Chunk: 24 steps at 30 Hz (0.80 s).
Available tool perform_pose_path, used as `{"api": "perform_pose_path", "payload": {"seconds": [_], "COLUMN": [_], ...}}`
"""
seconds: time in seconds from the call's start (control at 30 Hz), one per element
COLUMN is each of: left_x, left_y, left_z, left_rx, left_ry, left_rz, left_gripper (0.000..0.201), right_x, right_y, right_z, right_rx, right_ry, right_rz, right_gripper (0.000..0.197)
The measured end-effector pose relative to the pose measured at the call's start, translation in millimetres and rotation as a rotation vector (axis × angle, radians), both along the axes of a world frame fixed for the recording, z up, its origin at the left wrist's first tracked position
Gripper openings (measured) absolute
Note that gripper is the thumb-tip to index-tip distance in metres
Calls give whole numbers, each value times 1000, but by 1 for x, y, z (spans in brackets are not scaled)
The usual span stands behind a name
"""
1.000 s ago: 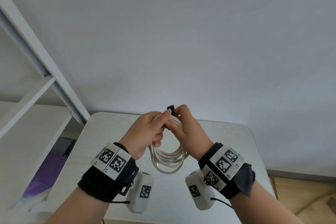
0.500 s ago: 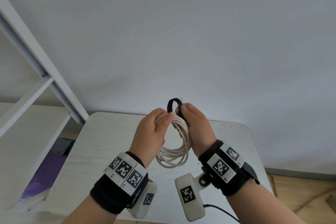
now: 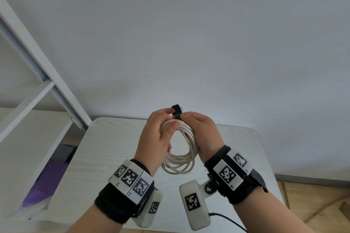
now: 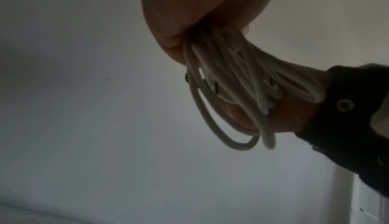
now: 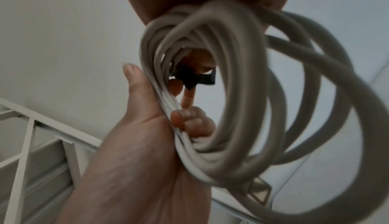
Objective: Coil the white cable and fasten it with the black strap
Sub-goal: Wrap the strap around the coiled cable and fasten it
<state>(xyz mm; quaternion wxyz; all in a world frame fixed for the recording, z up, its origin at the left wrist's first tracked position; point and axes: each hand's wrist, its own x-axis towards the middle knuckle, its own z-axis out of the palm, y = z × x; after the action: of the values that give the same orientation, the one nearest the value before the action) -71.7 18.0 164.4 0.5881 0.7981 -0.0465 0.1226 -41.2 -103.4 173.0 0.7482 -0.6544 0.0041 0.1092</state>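
The white cable (image 3: 186,149) hangs in several loops above the small table, held up between both hands. My left hand (image 3: 161,134) grips the top of the coil, thumb laid over the strands. My right hand (image 3: 200,128) holds the coil's right side and pinches the black strap (image 3: 177,111), whose end sticks up above the fingertips. In the right wrist view the strap (image 5: 195,78) crosses the top of the loops (image 5: 242,94) beside the left hand's fingers (image 5: 189,122). The left wrist view shows the loops (image 4: 231,84) dangling from my grip.
A pale wood-grain table (image 3: 113,147) with rounded corners lies under the hands, against a plain grey wall. A white shelf frame (image 3: 37,73) stands at the left with something purple (image 3: 51,174) below. Wooden floor (image 3: 310,198) shows at the right.
The strap stood up as an open loop half a second ago; now it is pulled down flatter against the coil. Both hands have shifted slightly with the coil between them.
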Motion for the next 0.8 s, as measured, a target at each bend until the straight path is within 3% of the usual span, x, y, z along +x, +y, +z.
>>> {"api": "perform_pose_path", "payload": {"seconds": [0.13,0.33,0.6,0.8], "left_x": [1,-1,-2,-8], "left_y": [-3,-2,0,-2], "left_z": [-2,-2,-2,0], "left_rx": [-22,-25,36,29], "left_ry": [12,1,-22,-3], "left_rz": [20,15,24,15], "left_gripper": [28,25,22,28], "right_x": [-2,-1,-7,-6], "right_y": [0,1,0,-2], "right_z": [3,-1,-2,-3], "right_rx": [-43,2,76,106], "right_ry": [-3,-3,-47,-7], "right_rz": [-11,-74,-116,-135], "right_gripper": [32,8,42,36]}}
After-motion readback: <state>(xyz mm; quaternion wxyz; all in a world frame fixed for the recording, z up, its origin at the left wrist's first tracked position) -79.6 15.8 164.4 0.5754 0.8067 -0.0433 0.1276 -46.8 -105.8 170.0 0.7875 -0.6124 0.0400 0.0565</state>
